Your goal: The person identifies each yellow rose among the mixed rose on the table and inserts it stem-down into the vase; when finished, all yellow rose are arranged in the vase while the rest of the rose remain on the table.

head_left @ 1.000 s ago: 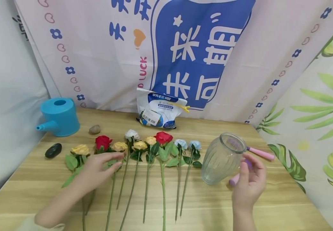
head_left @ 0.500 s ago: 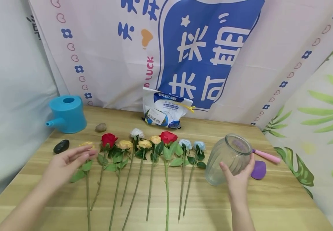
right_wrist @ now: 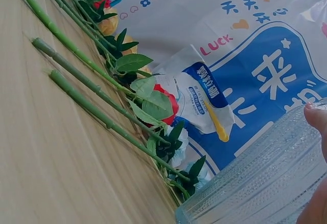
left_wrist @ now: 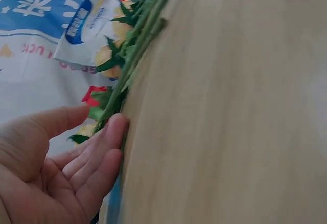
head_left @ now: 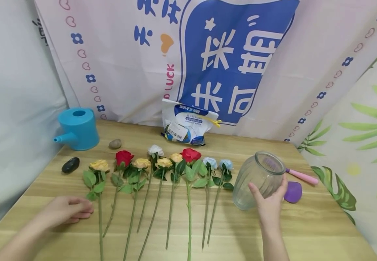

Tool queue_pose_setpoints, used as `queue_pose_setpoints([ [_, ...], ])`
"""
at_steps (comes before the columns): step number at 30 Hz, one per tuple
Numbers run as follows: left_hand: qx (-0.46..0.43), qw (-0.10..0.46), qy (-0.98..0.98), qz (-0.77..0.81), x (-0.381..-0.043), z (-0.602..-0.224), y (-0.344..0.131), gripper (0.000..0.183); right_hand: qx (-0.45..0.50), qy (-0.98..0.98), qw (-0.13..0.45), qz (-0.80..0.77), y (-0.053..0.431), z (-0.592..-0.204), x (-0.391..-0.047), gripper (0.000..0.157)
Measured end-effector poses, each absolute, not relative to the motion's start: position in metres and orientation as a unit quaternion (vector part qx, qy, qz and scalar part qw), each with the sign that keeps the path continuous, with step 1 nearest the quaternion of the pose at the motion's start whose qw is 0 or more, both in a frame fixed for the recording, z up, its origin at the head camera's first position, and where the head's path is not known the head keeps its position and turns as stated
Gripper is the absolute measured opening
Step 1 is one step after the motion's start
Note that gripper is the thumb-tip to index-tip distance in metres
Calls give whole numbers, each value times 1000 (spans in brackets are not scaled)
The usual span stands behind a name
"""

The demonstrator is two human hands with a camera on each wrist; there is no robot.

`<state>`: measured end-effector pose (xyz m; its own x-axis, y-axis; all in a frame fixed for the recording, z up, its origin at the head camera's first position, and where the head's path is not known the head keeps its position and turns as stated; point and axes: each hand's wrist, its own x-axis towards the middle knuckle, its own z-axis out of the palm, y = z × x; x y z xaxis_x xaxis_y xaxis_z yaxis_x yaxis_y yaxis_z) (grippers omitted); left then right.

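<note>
My right hand (head_left: 270, 206) holds a ribbed clear glass vase (head_left: 251, 185), its thumb along the near side and its other fingers round the right side; the vase tilts to the right. In the right wrist view its glass wall (right_wrist: 255, 173) fills the lower right corner. My left hand (head_left: 69, 210), fingers loosely bent and grasping nothing, is low over the table, just left of the leftmost yellow rose (head_left: 99, 165) and its stem. A row of cut roses extends rightward: a red rose (head_left: 124, 158), more yellow ones, a white rose (head_left: 155, 150), and blue roses (head_left: 225, 164) nearest the vase.
A blue watering can (head_left: 78, 128) stands at the back left, near a brown stone (head_left: 115, 144) and a black stone (head_left: 70, 165). A white-and-blue bag (head_left: 188, 125) leans against the backdrop. Right of the vase lie a pink handle (head_left: 302, 177) and a purple scoop-like piece (head_left: 293, 192).
My left hand has moved left off the flowers, then down toward the table's front. My right hand, earlier beside the vase, has taken hold of it. The head view has shifted slightly.
</note>
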<state>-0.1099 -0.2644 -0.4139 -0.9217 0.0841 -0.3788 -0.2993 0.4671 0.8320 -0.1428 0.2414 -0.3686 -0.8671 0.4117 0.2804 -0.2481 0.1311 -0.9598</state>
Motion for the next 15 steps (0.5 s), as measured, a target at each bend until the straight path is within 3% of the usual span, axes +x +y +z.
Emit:
queue_pose_setpoints([
  [8,-82,147,905,391,-126,-413,-245,49,-64,-727,252,636,243,-371,-144,100],
  [15,-74,128,917,370,-137,-415,-242,37,-49,-729,254,633,246,-373,-144,98],
])
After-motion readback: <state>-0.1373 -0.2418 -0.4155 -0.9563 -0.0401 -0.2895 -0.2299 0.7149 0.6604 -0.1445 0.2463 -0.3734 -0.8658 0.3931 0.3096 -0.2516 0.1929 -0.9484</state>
